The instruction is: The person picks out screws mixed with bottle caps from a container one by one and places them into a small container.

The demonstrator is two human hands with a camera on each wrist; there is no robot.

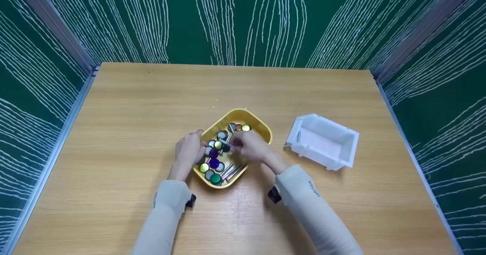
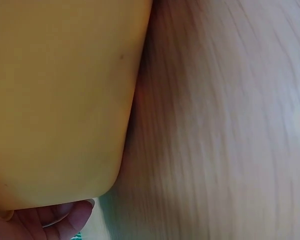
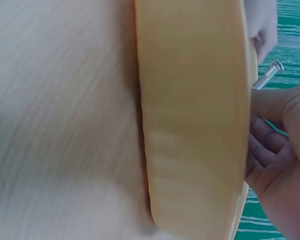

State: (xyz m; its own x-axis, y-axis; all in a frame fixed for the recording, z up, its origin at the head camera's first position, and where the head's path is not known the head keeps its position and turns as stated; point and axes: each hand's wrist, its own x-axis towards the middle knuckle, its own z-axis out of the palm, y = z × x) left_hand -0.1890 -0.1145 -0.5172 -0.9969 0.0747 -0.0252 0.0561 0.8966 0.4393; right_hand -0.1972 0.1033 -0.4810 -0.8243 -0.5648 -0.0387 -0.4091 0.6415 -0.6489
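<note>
A yellow plastic tub [image 1: 262,128] stands in the middle of the table, seen from outside in both wrist views. My left hand [image 1: 189,147] grips its left rim, with fingertips [image 2: 80,217] curled at the wall's edge. Over the tub, my right hand [image 1: 250,145] pinches a metal bolt [image 3: 270,74] between thumb and fingers, its head sticking out past them. Inside the tub lie several round caps, among them a purple cap [image 1: 214,163], a green cap [image 1: 215,178] and a yellow-green cap [image 1: 204,167]. Several long bolts [image 1: 232,171] lie along the near right side.
To the right of the tub sits a white plastic bin [image 1: 322,141] on the wooden table [image 1: 152,95]. A few tiny pale bits lie beyond the tub. Green walls with white streaks enclose the table at the back and sides.
</note>
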